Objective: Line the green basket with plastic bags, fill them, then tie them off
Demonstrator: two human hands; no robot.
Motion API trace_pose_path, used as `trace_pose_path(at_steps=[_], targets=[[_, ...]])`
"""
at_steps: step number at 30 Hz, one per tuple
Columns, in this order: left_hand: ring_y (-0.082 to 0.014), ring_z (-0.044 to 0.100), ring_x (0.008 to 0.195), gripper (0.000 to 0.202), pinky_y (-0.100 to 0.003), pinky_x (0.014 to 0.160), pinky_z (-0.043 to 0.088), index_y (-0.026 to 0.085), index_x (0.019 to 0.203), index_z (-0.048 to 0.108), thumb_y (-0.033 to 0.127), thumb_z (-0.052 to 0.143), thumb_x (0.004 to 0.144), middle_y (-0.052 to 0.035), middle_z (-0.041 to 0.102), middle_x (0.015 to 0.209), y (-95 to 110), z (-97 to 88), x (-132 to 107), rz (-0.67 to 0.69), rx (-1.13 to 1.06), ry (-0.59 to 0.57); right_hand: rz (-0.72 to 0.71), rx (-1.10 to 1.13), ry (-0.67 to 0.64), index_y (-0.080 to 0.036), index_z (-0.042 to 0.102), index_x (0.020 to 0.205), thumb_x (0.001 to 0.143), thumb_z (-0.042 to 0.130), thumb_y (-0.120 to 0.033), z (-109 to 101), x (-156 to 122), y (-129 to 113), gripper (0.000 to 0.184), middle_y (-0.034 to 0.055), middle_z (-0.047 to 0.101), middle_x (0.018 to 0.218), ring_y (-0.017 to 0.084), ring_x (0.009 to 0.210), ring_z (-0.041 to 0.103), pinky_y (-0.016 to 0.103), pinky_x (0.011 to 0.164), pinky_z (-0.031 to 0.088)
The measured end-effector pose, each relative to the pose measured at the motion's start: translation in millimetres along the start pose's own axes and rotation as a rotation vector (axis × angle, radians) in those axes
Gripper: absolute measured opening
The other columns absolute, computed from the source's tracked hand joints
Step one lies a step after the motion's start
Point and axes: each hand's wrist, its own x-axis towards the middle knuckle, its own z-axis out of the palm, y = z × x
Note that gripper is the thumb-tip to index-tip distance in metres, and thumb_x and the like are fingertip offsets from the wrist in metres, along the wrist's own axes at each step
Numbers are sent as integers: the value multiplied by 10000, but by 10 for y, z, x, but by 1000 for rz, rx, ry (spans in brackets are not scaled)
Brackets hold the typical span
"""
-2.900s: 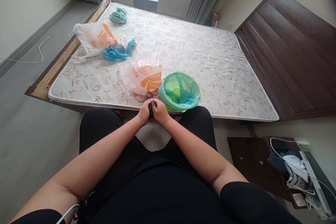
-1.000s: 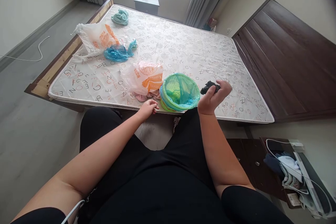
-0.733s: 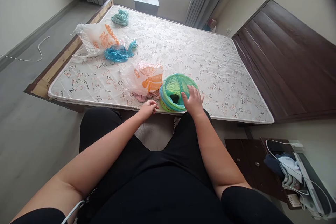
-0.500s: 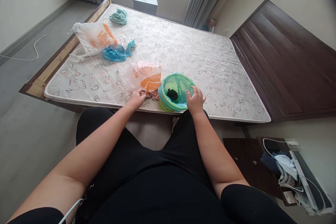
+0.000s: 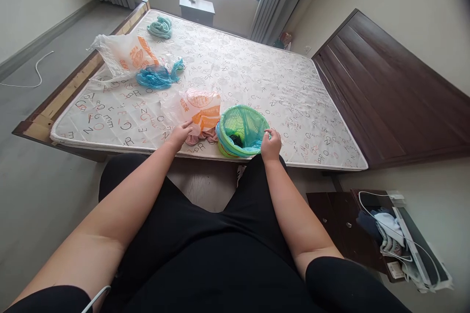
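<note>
- The bed (image 5: 257,73) carried everything on a bare letter-printed mattress, and most of its surface held nothing but the print.
- One orange-and-white plastic bag (image 5: 123,54) lay by the left edge, touching a crumpled blue plastic bag (image 5: 156,77). A teal cloth (image 5: 160,27) sat near the far left corner. All three were well out of reach of both hands and looked unhandled.
- A second orange-and-white bag (image 5: 198,107) lay at the near edge, just left of the basket.
- The green mesh basket (image 5: 242,124), lined with a teal-green film, stood at the near edge, about midway along it.
- The right hand (image 5: 270,143) was at the basket's right rim, its grip pinched on the rim and liner.
- The left hand (image 5: 179,134) rested on the lower edge of the second bag. I could not tell whether its grip was clenched or loose.
- A pink cloth (image 5: 201,138) lay between that bag and the basket, still on the mattress.
- A small dark bundle (image 5: 236,140) already lay inside the basket, so judging by this, one piece was in and the rest remained outside.
</note>
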Motion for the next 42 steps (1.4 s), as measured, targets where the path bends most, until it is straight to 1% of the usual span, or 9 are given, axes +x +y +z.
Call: trace_pose_path(at_steps=[3, 7, 12, 16, 23, 28, 34, 38, 42], targets=[[-210, 735, 1019, 344, -326, 933, 583, 141, 1094, 792, 204, 766, 758, -131, 781, 1156, 68, -26, 15, 45, -349, 175, -6, 39, 33, -191, 686, 1024, 922, 395, -331, 1, 9, 45, 338, 144, 697, 1198, 267, 1176, 633, 450, 1085, 463], [-168, 739, 1032, 167, -263, 929, 586, 182, 940, 739, 215, 816, 795, -65, 795, 1057, 227, -170, -11, 83, -614, 372, -96, 41, 82, -198, 676, 1013, 910, 392, -298, -19, -21, 10, 318, 140, 710, 1179, 272, 1189, 643, 489, 1107, 456], [-244, 728, 1186, 200, -362, 1031, 598, 190, 1028, 725, 180, 721, 828, -83, 799, 1132, 436, -306, -249, 99, -811, 41, -417, -15, 142, -229, 658, 1095, 963, 419, -299, -15, -231, -287, 281, 120, 698, 1278, 272, 1321, 605, 600, 1246, 274], [-277, 673, 1313, 366, -396, 1111, 563, 196, 1173, 722, 156, 662, 814, -81, 793, 1208, 558, -280, -484, 70, -833, -141, -595, -26, 53, -253, 619, 1278, 989, 481, -358, 81, -480, -606, 336, 124, 648, 1379, 303, 1430, 530, 666, 1277, 166], [-358, 631, 1365, 590, -500, 1167, 517, 167, 1326, 691, 141, 672, 737, -124, 751, 1328, 606, -258, -649, -10, -821, -384, -777, 219, -250, -266, 200, 1666, 970, 630, -530, 351, -784, -1033, 860, 167, 296, 1709, 326, 1615, 273, 592, 1285, 324], [-373, 657, 1327, 602, -503, 1111, 560, 170, 1370, 677, 162, 717, 769, -129, 745, 1336, 584, -292, -747, -77, -709, -581, -790, 260, -411, -282, 244, 1672, 983, 631, -398, 543, -985, -1184, 799, 122, 229, 1749, 307, 1635, 234, 552, 1323, 288], [-360, 635, 1359, 462, -487, 1097, 565, 178, 1245, 734, 520, 701, 936, -152, 748, 1276, 532, -238, -779, -120, -629, -517, -745, 134, -622, -230, 406, 1635, 980, 542, -182, 742, -1128, -1381, 670, 107, 264, 1747, 307, 1632, 234, 540, 1337, 255], [-378, 676, 1288, 486, -481, 1057, 586, 166, 1179, 756, 542, 785, 872, -166, 749, 1234, 513, -236, -765, -86, -584, -488, -801, 82, -685, -233, 517, 1565, 957, 554, -123, 826, -1141, -1477, 619, 90, 340, 1714, 317, 1639, 192, 579, 1351, 188], [-334, 770, 976, 373, -427, 833, 646, 129, 1048, 756, 381, 861, 794, -161, 771, 1005, 452, -223, -720, -105, -512, -426, -885, 76, -747, -225, 613, 1460, 953, 584, -144, 853, -1139, -1429, 515, 105, 408, 1672, 315, 1631, 216, 592, 1342, 206]])
